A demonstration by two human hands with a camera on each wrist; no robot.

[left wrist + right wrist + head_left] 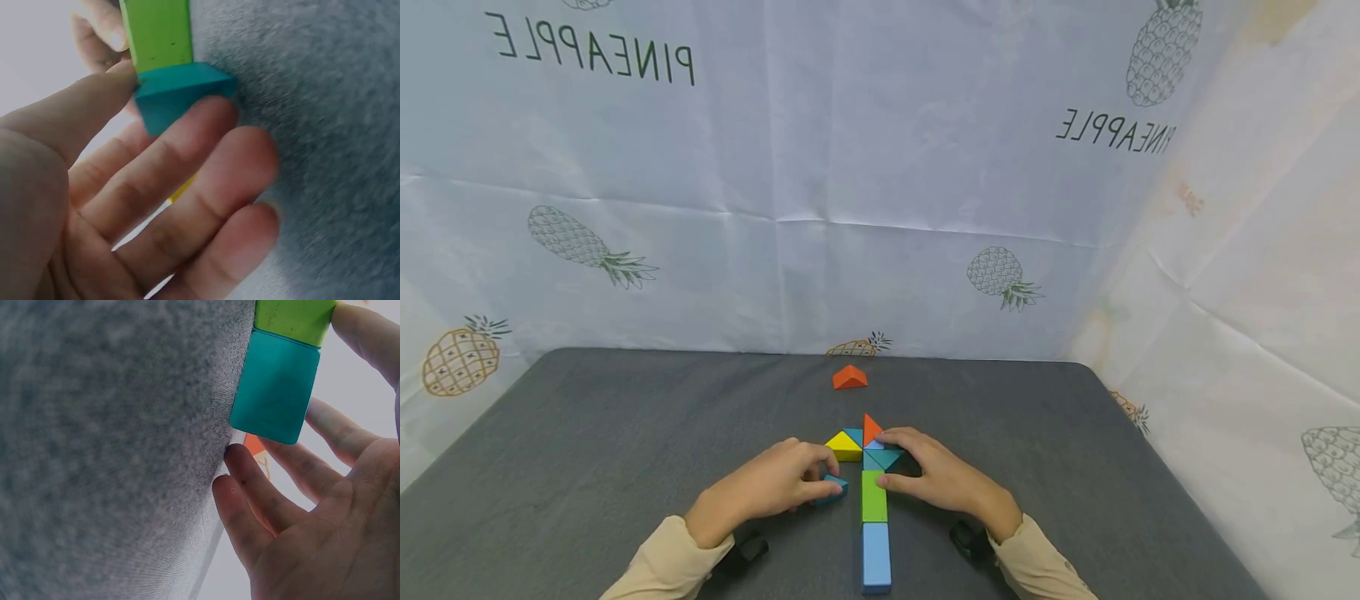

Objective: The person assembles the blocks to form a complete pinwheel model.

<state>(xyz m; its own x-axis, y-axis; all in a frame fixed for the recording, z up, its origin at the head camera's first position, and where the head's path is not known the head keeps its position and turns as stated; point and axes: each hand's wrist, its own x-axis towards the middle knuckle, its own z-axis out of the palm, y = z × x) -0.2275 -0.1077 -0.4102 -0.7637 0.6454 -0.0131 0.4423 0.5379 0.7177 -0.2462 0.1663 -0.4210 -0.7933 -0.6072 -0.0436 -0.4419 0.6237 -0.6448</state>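
Between thumb and fingertips, my left hand (767, 482) pinches a teal triangular block (178, 87), just left of a row of blocks on the table. The row holds a light blue rectangular block (876, 557), a green rectangular block (872, 500) and several small triangles beyond. My right hand (947, 475) lies along the row's right side, fingers extended; its thumb touches the green block and its index fingertip is at the orange triangle (870, 428). Between that thumb and index finger a teal triangle (889, 457) points right. A yellow triangular block (844, 450) sits left of the row.
An orange triangular block (850, 379) stands alone near the far edge of the dark grey tabletop (625, 433). A pineapple-print cloth (865, 167) hangs behind the table and along its right side.
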